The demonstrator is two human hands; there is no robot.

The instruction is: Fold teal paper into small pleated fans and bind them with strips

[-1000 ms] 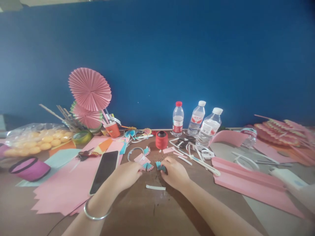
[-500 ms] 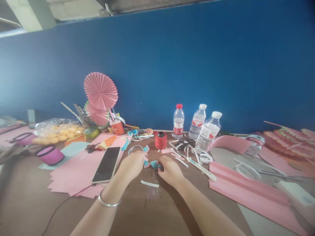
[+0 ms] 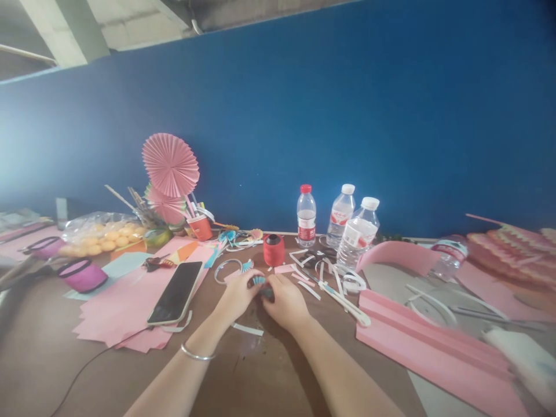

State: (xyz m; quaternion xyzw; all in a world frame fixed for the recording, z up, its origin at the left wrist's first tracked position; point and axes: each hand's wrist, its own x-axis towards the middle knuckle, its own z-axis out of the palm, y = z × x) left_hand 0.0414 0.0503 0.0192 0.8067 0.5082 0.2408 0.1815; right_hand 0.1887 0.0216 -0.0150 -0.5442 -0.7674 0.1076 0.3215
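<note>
My two hands are close together above the brown table. My left hand (image 3: pixel 237 296), silver bangle on the wrist, is closed with its fingertips at a small blue pleated fan (image 3: pixel 259 280). My right hand (image 3: pixel 286 304) is closed around a small dark roundish thing (image 3: pixel 267 294), mostly hidden by the fingers, just below the fan. Another small blue pleated fan (image 3: pixel 247 265) lies beyond the left fingers, beside a clear ring (image 3: pixel 228 271). Behind the hands stands a red spool (image 3: pixel 274 252) with a black top. A white strip (image 3: pixel 247 329) lies nearer me.
A phone (image 3: pixel 175 293) rests on pink paper (image 3: pixel 117 310) at left, near a purple cup-like holder (image 3: pixel 82 274). Bottles (image 3: pixel 306 223) stand before the blue wall. White strips, a white-handled cutter (image 3: pixel 347 304) and folded pink paper (image 3: pixel 434 353) lie at right.
My hands have come together, and the two small fans held apart at their fingertips are now bunched between them. The view has shifted slightly to the right.
</note>
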